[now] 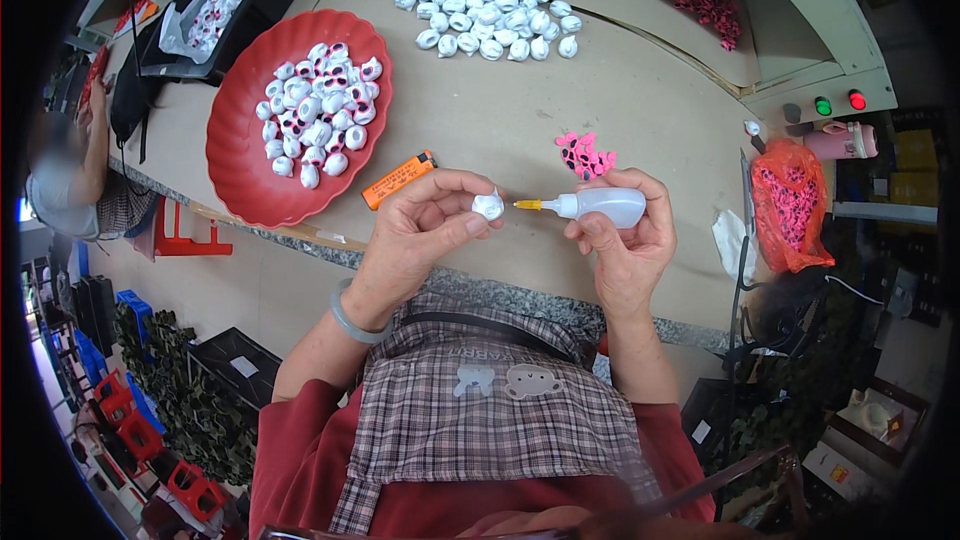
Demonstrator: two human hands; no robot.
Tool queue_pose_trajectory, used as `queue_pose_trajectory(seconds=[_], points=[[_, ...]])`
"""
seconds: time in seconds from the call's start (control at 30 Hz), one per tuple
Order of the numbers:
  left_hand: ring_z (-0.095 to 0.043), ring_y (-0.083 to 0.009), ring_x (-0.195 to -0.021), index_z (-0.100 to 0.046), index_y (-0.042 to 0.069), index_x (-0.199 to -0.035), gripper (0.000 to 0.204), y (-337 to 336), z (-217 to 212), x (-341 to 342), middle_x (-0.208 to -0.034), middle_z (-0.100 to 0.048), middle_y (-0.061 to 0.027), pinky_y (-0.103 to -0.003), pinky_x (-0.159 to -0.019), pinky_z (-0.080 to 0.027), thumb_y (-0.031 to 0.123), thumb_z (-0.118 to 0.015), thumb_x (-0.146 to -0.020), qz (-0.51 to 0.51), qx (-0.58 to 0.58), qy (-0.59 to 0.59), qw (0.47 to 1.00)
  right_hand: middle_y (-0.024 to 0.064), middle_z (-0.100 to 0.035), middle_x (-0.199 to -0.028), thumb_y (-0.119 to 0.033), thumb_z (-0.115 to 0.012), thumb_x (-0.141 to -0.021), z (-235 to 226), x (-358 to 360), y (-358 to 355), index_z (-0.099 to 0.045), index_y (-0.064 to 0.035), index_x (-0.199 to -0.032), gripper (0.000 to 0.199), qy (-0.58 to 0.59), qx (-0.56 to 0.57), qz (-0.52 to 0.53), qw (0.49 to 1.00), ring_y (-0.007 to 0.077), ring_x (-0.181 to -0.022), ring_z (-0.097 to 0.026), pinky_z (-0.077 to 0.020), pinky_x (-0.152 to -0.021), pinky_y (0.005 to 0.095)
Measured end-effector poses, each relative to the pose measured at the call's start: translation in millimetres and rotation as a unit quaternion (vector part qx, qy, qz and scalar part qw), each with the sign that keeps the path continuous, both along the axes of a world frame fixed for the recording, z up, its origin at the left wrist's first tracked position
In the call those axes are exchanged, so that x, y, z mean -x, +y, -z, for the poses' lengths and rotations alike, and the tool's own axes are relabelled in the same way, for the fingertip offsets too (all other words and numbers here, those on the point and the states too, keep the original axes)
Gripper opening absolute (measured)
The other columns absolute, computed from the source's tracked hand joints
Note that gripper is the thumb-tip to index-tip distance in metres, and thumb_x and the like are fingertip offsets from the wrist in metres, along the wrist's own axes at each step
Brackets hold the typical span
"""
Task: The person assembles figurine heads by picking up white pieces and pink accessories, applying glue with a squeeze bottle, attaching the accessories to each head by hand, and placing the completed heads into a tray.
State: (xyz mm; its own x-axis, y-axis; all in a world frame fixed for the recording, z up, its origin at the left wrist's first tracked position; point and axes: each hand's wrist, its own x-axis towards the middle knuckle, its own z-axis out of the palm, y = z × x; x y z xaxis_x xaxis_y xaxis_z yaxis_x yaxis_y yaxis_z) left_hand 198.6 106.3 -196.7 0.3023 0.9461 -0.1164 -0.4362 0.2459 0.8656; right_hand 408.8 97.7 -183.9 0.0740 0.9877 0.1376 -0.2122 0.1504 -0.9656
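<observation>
Head view: the left hand (pixel 425 215) pinches a small round white piece (pixel 488 205) between thumb and fingertips, while the right hand's (pixel 632 240) fingers wrap a translucent plastic squeeze bottle (pixel 614 206), its yellow nozzle (pixel 530 205) just short of the piece. This looks like the dispensing step, next calling for steady aim; beyond the right fingers lie flat pink-and-black pieces (pixel 590 156).

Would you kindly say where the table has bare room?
The table is bare between the white pieces and pink pieces, and rightward toward the red bag. It is crowded at the red bowl, left hand and right hand.
</observation>
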Motion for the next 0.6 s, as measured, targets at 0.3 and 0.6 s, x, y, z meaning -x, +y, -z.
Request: queue_pose_trajectory(seconds=[0.3, 0.6], points=[[-0.062, -0.0195, -0.098, -0.057, -0.003, -0.111, 0.027, -6.3, 5.4, 2.0, -0.109, -0.060, -0.0123, -0.032, -0.088, -0.052, 0.002, -0.063, -0.086, -0.017, -0.001, -0.012, 1.000, 0.0151, -0.067, -0.086, -0.015, -0.068, -0.087, 3.7, 5.5, -8.2, -0.055, 0.0028, -0.112, 0.033, -0.187, -0.135, 0.069, 0.971, 0.0165, -0.071, -0.065, -0.0508, -0.060, 0.0237], [-0.059, -0.0189, -0.102, -0.056, -0.001, -0.108, 0.025, -5.1, 8.5, 3.5, -0.110, -0.057, -0.0115, -0.033, -0.091, -0.051, 0.000, -0.063, -0.085, -0.002, -0.006, -0.011, 1.000, 0.0160, -0.067, -0.087, -0.015, -0.070, -0.084, 6.2, 3.9, -6.3, -0.056, 0.0034, -0.111, 0.035, -0.298, -0.224, 0.066, 0.926, 0.0217, -0.073, -0.065, -0.0513, -0.061, 0.0277]])
